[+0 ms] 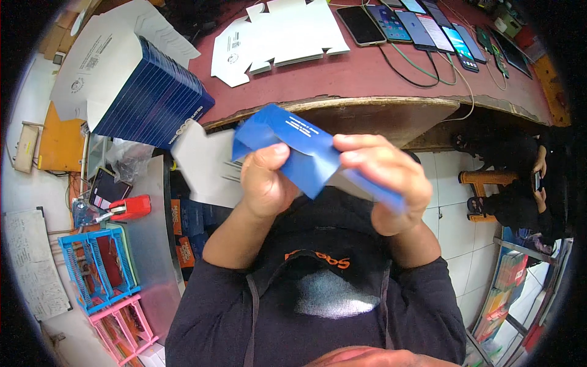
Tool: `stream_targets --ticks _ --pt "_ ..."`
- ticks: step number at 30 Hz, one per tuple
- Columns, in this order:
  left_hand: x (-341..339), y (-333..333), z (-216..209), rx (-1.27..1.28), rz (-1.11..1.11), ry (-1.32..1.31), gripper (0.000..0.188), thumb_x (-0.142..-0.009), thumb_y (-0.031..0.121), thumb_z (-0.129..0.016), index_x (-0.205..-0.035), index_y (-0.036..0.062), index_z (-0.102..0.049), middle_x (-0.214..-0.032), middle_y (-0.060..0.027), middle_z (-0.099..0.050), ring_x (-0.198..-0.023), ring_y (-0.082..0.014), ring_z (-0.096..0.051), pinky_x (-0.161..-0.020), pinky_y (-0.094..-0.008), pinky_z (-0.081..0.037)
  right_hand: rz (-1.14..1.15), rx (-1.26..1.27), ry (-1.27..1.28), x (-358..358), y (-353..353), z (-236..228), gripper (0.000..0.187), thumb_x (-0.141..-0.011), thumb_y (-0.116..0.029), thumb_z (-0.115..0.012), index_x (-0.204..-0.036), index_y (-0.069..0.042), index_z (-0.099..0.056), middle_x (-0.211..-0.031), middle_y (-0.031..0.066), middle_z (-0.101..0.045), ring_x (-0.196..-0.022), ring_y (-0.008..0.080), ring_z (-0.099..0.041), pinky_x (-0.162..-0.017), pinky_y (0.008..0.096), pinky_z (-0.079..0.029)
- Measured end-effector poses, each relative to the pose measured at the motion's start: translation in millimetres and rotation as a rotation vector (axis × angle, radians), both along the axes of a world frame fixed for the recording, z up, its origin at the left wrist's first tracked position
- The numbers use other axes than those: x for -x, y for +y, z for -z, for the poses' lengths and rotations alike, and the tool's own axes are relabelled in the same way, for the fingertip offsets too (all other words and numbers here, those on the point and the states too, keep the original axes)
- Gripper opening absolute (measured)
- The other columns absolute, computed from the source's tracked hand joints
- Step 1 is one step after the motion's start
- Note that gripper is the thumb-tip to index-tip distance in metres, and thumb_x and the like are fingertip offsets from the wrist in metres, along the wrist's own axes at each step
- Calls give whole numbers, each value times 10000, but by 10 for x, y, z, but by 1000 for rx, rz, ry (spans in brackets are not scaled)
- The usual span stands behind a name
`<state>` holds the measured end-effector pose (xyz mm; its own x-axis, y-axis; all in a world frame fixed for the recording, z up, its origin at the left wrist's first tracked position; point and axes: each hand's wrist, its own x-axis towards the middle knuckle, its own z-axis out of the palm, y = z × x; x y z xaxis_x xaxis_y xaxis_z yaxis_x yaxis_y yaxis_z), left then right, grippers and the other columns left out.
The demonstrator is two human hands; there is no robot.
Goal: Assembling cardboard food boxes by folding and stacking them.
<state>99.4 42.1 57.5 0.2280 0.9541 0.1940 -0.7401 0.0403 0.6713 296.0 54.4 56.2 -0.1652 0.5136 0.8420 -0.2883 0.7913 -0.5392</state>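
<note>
A small blue carton (287, 137), partly folded with flaps standing out, is held up between my two hands in front of my chest. My left hand (266, 180) grips its near left side, the thumb pressed against an end flap. Around the right end of the carton, the fingers of my right hand (391, 177) are closed, slightly smeared by motion. Part of the carton's inner side is hidden by my fingers. Behind my left wrist lies a white unfolded carton sheet (205, 162).
Unfolded cartons (153, 92), blue side showing, are stacked at the table's left. White carton blanks (281, 37) lie on the red table (275, 92). Several phones (422, 30) with cables fill its right. A red tape dispenser (130, 208) and blue rack (101, 269) stand left. Another person sits right.
</note>
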Motion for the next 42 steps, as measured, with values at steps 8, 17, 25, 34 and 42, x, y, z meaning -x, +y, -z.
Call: stream_targets --ticks 8,17,25,34,42 --pt "-56 -146 -260 -176 -78 563 334 -1004 145 -443 -1247 -42 -576 -1171 -129 -653 -1124 -220 -607 -984 -359 -461 -8 111 184 7 64 6 527 -988 -487 -505 -1128 -10 -680 -1145 232 -657 -1072 386 -634 -929 479 -497" --pt "-116 -188 -170 -444 -128 726 357 -981 113 -496 -1305 -32 -537 -1257 -170 -613 -1169 -278 -603 -986 -363 -469 454 -228 -388 55 97 -139 412 -785 -422 -691 -999 -76 -758 -1199 193 -631 -1068 360 -602 -912 443 -506" --pt "-47 -152 -364 -534 -249 999 221 -902 183 -554 -1008 15 -650 -993 -141 -635 -906 -294 -624 -818 -397 -480 179 38 -352 108 -91 -100 509 -824 -210 -612 -1269 37 -617 -1251 193 -506 -1035 296 -522 -902 380 -452" --pt "393 -28 -904 -820 89 1212 228 -690 204 -581 -822 20 -611 -834 -168 -596 -797 -392 -567 -737 -435 -443 139 -65 -389 -13 398 -699 434 -852 -173 -637 -1247 7 -645 -1014 69 -490 -819 139 -427 -706 261 -376" --pt "570 -150 -998 -702 -178 1298 134 -634 100 -653 -693 4 -582 -670 -126 -567 -599 -269 -539 -569 -354 -406 -106 254 162 84 586 -550 193 -853 0 -666 -1039 38 -631 -819 -13 -483 -737 62 -445 -644 209 -362"
